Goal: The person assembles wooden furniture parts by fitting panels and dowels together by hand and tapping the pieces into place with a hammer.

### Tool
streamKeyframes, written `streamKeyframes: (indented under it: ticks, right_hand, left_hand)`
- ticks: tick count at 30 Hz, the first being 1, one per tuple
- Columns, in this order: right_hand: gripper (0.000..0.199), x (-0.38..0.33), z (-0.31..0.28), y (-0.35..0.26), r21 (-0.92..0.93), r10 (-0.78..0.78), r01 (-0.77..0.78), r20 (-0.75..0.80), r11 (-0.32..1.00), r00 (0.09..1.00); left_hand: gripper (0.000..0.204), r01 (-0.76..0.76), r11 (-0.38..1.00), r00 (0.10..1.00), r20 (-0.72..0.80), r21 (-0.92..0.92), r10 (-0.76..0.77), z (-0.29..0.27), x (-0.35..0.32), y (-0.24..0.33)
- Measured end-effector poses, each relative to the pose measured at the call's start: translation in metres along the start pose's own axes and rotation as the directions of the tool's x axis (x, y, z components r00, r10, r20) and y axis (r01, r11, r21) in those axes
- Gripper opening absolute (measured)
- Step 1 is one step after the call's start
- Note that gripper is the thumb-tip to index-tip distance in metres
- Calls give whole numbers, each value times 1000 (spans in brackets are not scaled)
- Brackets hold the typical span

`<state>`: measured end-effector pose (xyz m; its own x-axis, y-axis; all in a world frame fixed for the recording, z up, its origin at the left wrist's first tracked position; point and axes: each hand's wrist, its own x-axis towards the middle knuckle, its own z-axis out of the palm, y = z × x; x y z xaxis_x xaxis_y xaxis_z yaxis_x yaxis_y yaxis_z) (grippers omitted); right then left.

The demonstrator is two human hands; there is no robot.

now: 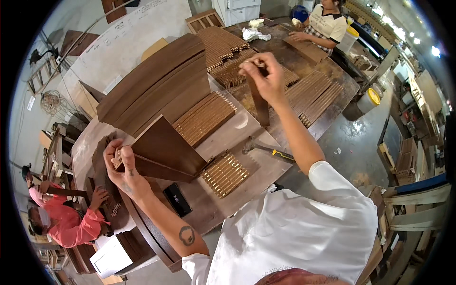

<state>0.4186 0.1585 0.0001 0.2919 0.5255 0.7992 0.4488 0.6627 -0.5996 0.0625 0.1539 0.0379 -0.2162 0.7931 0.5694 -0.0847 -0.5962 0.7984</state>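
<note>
My left hand (127, 168) is closed around the upper end of a dark brown wooden board (164, 167). Beside that board stands a wider brown wooden panel (171, 145); I cannot tell whether the two are joined. My right hand (267, 78), raised over the table, grips the top of a narrow dark brown wooden slat (258, 102) that hangs upright. Between my arms lies a block of short brown strips with shiny gold-coloured bands (224, 175). A hammer (270, 150) with a yellow and black handle rests to its right.
Tall curved brown panels (156, 80) stand behind a row of slats (204, 118). More slat stacks (311, 95) cover the far table. A black box (177, 199) lies near my left forearm. One person (327, 26) works at far right, others (76, 221) at left.
</note>
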Motion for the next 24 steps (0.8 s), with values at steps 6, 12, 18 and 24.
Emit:
streamKeyframes:
  ticks: [6, 12, 18, 24]
  right_hand:
    - [29, 0, -23, -22, 51, 227, -222, -114, 974, 967]
    - [26, 4, -27, -29, 68, 342, -338, -75, 939, 937]
    - [30, 38, -4, -15, 629, 391, -408, 175, 662, 904]
    - [31, 20, 54, 30, 635, 535, -426, 24, 645, 845]
  left_hand:
    - [30, 122, 962, 984, -157, 244, -85, 2, 8, 5]
    - [31, 104, 987, 956, -285, 127, -64, 17, 7, -4]
    - [38, 131, 988, 956, -275, 87, -102, 15, 8, -9]
    - [36, 137, 978, 965, -246, 159, -96, 13, 9, -10]
